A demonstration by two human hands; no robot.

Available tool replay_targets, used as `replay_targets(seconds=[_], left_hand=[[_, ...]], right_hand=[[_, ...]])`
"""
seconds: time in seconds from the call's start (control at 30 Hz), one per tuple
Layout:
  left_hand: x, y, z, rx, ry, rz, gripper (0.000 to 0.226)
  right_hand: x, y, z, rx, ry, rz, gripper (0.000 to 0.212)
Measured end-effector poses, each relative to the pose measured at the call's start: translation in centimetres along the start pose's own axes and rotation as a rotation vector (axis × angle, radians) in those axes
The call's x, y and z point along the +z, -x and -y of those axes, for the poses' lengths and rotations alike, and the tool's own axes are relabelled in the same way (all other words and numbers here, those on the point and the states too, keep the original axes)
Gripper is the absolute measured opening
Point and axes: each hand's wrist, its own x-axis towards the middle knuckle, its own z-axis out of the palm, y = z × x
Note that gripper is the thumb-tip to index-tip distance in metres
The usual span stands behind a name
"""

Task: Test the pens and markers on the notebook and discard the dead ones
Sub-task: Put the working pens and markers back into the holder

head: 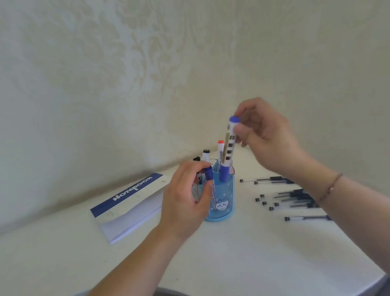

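Two hands busy: your right hand [263,137] pinches a blue marker [228,148] half-lifted from the cup [220,202], your left hand [188,195] grips that cup, so next carry it toward the notebook [128,205] at nine o'clock.

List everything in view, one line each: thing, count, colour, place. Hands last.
Pen cup: one, translucent blue with a cat picture, table centre.
Markers: several in the cup, caps blue, red and black; exact count unclear.
Blue marker: one, cap down in the cup's mouth.
Notebook: one, white with blue band, left of the cup.
Pens: several, clear with black parts, scattered right of the cup.
Table: one, white.
Left hand: grips the cup.
Right hand: fingers hold the blue marker.
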Motion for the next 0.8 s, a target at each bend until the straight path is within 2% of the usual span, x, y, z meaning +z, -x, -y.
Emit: replay_targets(seconds=[0.13,0.2,0.27,0.3,0.4,0.47,0.6,0.73,0.8], left_hand=[[-0.2,0.0,-0.1,-0.001,-0.008,0.009,0.033],[-0.2,0.1,0.0,-0.024,-0.026,0.019,0.038],[-0.3,0.2,0.1,-0.087,-0.029,0.041,0.053],[-0.4,0.2,0.3,-0.112,-0.027,0.053,0.060],[-0.6,0.3,1.3,-0.116,-0.048,0.035,0.070],[-0.7,0.6,1.9,-0.119,-0.037,0.017,0.071],[-0.9,1.6,2.3,-0.125,-0.003,-0.002,0.066],[-0.5,1.6,2.0,-0.234,-0.015,0.038,0.083],[-0.4,1.5,2.3,-0.289,-0.035,0.044,0.088]], right_hand=[[0.0,0.9,-2.0,0.022,0.335,0.188,0.005],[-1.4,1.1,-2.7,0.034,0.365,0.156,0.006],[-3.6,1.3,-3.8,0.154,0.403,0.171,0.006],[-4.8,1.5,-4.7,0.236,0.486,0.262,0.008],[-7.4,3.2,-8.5,0.386,0.876,0.683,0.015],[-7.8,4.5,-10.2,0.423,1.013,0.802,0.018],[-7.5,5.4,-11.7,0.438,1.070,0.793,0.019],[-7.2,5.5,-12.9,0.452,1.065,0.753,0.010],[-7.3,5.4,-13.1,0.470,1.028,0.736,0.016]])
